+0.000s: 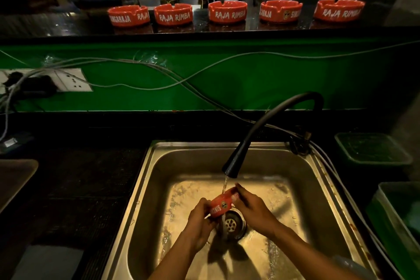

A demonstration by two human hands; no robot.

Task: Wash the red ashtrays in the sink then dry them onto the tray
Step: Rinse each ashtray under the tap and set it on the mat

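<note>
Dim bar kitchen, stainless steel sink set in dark desk. Left hand and right hand curled round one red ashtray, tilted under black faucet stream. Farther off, five red ashtrays lined along far glossy ledge.

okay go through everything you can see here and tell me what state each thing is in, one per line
Faucet: running, water falling onto the held ashtray.
Held ashtray: tilted under the stream, over the drain.
Left hand: grips the ashtray's left side.
Right hand: grips its right side.
Sink: wet, drain unplugged.
Five ashtrays on the ledge: upright, in a row.
Wall socket: plug inserted.
</note>
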